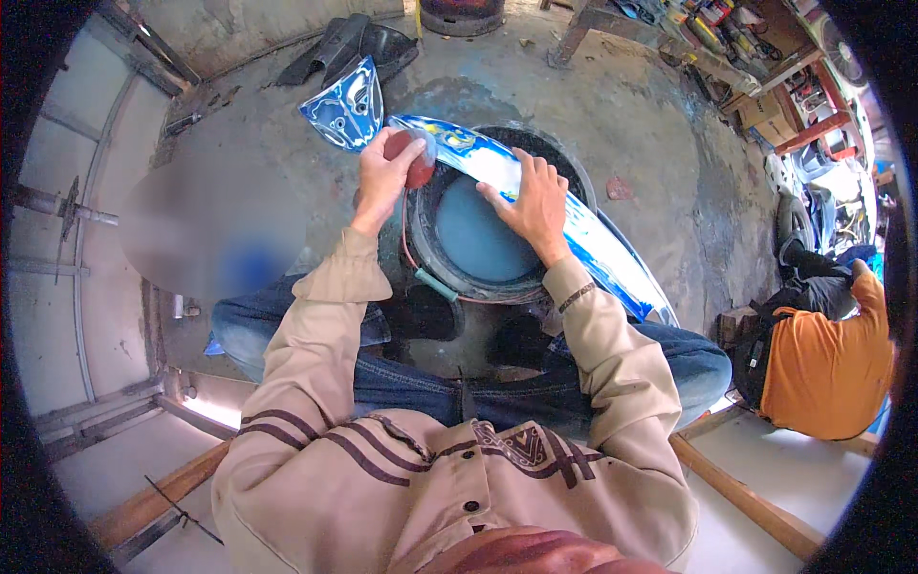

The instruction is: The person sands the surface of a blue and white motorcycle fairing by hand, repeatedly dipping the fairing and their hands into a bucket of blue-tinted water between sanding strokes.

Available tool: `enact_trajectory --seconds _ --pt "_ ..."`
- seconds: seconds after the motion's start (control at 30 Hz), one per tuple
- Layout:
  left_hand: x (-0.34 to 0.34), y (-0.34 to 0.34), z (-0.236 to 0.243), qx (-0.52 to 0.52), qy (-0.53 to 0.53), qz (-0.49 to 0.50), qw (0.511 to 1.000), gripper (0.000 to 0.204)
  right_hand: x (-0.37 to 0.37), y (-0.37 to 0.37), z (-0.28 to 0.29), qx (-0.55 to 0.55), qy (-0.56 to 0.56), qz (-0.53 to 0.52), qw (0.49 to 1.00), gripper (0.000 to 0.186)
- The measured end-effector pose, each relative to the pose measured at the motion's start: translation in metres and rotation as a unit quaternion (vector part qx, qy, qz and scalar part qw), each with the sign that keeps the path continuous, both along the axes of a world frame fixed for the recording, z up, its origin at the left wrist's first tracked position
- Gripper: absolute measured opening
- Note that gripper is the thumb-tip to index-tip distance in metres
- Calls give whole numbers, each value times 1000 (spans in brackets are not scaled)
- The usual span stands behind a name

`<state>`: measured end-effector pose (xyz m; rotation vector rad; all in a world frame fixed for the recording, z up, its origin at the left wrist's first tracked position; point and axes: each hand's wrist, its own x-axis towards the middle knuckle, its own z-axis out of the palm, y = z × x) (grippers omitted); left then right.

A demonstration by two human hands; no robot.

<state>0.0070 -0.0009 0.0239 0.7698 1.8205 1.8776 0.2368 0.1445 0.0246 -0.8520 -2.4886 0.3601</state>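
Note:
A long, curved blue-and-white painted panel (pixel 601 241), like a piece of motorcycle bodywork, lies slantwise across a black bucket (pixel 427 258) of cloudy bluish water (pixel 483 232). My left hand (pixel 384 177) pinches a reddish-brown sheet that looks like sandpaper (pixel 419 161) against the panel's far left end. My right hand (pixel 535 206) grips the panel near its middle, with fingers over the top and the thumb on the near side. Just beyond my left hand, a smaller blue-and-white painted piece (pixel 346 107) lies on the floor.
Black plastic parts (pixel 349 50) lie on the concrete floor at the far left. A pale green bucket handle grip (pixel 437 284) hangs on the bucket's near side. A cluttered workbench (pixel 660 43) stands far right. A person in an orange shirt (pixel 827 359) sits at the right; a blurred patch covers the left.

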Motion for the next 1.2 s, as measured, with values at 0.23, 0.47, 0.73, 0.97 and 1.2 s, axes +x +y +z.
enact_trajectory --seconds 0.23,0.47,0.73,0.97,1.2 --pt "8 7 11 -41 380 12 924 14 2 1 -2 9 0 -3 1000 91" --pt "6 11 -5 -70 479 -66 872 21 0 1 -2 14 -5 -8 1000 92" --pt "11 4 -8 -77 479 -83 870 20 -2 -2 -1 15 7 -2 1000 92" --pt "19 0 -8 -106 536 -76 834 31 0 0 -3 19 6 -7 1000 92" --pt "31 1 -10 -53 558 -108 821 36 1 1 -3 26 3 -12 1000 88"
